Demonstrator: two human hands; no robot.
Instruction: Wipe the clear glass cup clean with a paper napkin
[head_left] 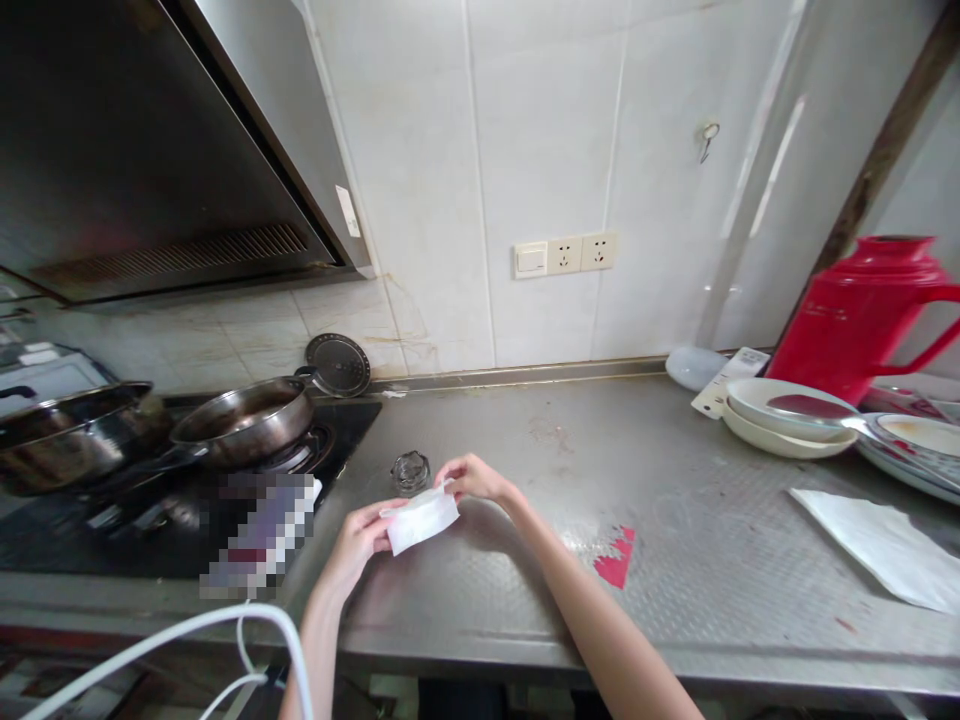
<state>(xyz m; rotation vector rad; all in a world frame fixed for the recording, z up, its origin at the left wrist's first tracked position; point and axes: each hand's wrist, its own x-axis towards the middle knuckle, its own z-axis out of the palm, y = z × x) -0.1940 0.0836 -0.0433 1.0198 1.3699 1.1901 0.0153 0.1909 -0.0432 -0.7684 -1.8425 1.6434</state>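
Note:
A small white rectangular piece (424, 520), looking like folded tissue or thin cloth, is stretched between my two hands just above the metal counter. My left hand (364, 535) grips its left end with the fingers closed. At its upper right corner, my right hand (476, 478) pinches it between thumb and fingers. Right behind the white piece sits a dark, shiny, round thing (410, 470), perhaps a steel wool scrubber or a glass dish; I cannot tell which. To the right of my right forearm, a torn red patch (616, 560) lies on the counter.
Left stands a black gas hob (352, 440) with a steel pan (247, 420) and a larger pot (82, 430). A white cable (255, 612) crosses the lower left. At right are stacked bowls (787, 440), a red thermos (862, 310) and a white sheet (877, 545).

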